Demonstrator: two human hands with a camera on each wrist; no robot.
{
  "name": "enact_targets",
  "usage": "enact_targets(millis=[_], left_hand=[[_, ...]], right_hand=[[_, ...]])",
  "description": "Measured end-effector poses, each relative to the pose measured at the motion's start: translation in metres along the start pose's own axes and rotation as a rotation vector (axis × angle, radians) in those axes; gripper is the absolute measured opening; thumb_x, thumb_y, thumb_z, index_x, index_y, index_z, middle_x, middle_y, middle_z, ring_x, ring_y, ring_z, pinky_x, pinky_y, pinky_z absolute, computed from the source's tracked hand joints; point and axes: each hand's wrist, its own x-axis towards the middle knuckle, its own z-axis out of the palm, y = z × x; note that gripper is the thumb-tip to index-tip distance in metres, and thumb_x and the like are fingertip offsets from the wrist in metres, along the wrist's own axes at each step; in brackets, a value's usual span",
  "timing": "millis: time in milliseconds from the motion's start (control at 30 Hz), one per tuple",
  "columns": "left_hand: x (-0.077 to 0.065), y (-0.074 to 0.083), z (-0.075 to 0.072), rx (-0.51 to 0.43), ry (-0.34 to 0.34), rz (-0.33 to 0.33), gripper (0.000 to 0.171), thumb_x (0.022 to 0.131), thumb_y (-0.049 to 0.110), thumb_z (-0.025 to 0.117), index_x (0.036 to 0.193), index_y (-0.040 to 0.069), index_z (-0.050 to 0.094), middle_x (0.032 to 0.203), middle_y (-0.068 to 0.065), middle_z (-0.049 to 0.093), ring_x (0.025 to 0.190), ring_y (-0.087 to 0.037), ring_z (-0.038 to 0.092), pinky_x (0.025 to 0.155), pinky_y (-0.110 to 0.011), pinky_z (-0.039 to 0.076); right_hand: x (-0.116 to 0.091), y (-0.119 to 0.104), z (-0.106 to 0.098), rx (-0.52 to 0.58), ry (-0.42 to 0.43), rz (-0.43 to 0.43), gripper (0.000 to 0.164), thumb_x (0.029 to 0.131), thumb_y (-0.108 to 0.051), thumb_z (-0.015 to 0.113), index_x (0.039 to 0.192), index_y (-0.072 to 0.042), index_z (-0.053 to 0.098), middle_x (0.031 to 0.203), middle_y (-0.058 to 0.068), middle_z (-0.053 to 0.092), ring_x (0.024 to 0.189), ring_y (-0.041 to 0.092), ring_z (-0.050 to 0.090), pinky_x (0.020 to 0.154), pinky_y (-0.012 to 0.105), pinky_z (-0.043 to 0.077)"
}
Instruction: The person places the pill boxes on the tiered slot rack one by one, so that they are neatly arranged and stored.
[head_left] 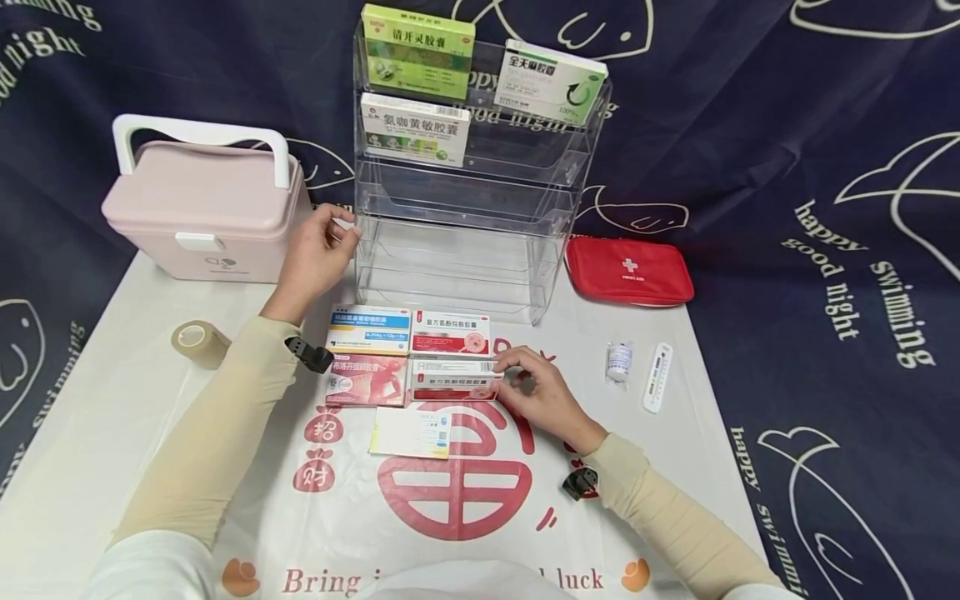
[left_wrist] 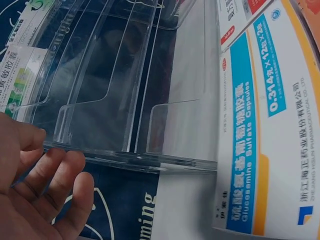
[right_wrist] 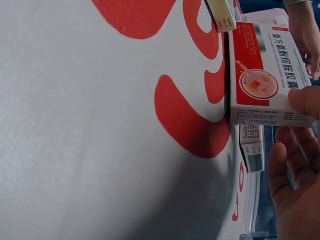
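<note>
My right hand (head_left: 543, 396) pinches the right end of a red-and-white medicine box (head_left: 453, 383), its thumb on the printed face in the right wrist view. Another red-and-white box (head_left: 450, 333) lies just behind it. To the left are a blue-and-white glucosamine capsule box (left_wrist: 265, 120) and a pink medicine box (head_left: 365, 381). A pale yellow-and-white box (head_left: 410, 432) lies nearer the body. At the left side of a clear tiered rack (head_left: 457, 250) is my left hand (head_left: 318, 250), fingers loosely bent and holding nothing; whether they touch the rack cannot be told.
Upper tiers hold a green box (head_left: 418, 54), a white-and-green box (head_left: 551, 82) and a white box (head_left: 415, 131). A pink lidded case (head_left: 202, 208) and tan bandage roll (head_left: 199, 343) stand left. Right are a red first-aid pouch (head_left: 630, 271), small vial (head_left: 618, 362) and white strip (head_left: 657, 377).
</note>
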Motion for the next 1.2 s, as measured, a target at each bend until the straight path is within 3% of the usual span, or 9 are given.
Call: enact_targets(millis=[200, 633, 867, 1200], left_hand=[[0.004, 0.001, -0.002, 0.01, 0.005, 0.009, 0.019, 0.1, 0.012, 0.064, 0.116, 0.002, 0.061, 0.086, -0.013, 0.066, 0.068, -0.014, 0.056, 0.063, -0.021, 0.04], [0.004, 0.001, -0.002, 0.014, 0.003, 0.023, 0.019, 0.1, 0.011, 0.064, 0.116, 0.002, 0.061, 0.086, -0.014, 0.066, 0.069, -0.016, 0.058, 0.065, -0.021, 0.041], [0.003, 0.002, -0.003, 0.025, 0.0, 0.029, 0.02, 0.1, 0.012, 0.064, 0.117, 0.002, 0.06, 0.085, -0.013, 0.064, 0.07, -0.02, 0.056, 0.066, -0.023, 0.04], [0.002, 0.001, -0.003, 0.054, -0.004, 0.03, 0.021, 0.101, 0.013, 0.063, 0.12, 0.003, 0.06, 0.086, -0.013, 0.064, 0.072, -0.022, 0.057, 0.067, -0.024, 0.04]], right_hand=[[0.0, -0.006, 0.0, 0.001, -0.003, -0.003, 0.028, 0.083, 0.013, 0.077, 0.104, 0.003, 0.063, 0.112, 0.018, 0.064, 0.094, 0.035, 0.056, 0.069, 0.062, 0.049], [0.0, 0.011, 0.004, -0.024, 0.031, -0.038, 0.031, 0.08, 0.017, 0.077, 0.104, 0.002, 0.063, 0.111, 0.016, 0.065, 0.101, 0.024, 0.057, 0.069, 0.061, 0.049], [-0.003, 0.034, 0.006, -0.028, 0.007, -0.022, 0.035, 0.083, 0.005, 0.081, 0.112, -0.007, 0.066, 0.116, 0.009, 0.065, 0.102, 0.023, 0.057, 0.072, 0.056, 0.052], [-0.004, 0.034, 0.005, -0.05, -0.016, 0.005, 0.034, 0.087, -0.004, 0.08, 0.115, -0.016, 0.065, 0.119, -0.002, 0.065, 0.101, 0.019, 0.056, 0.075, 0.046, 0.053]])
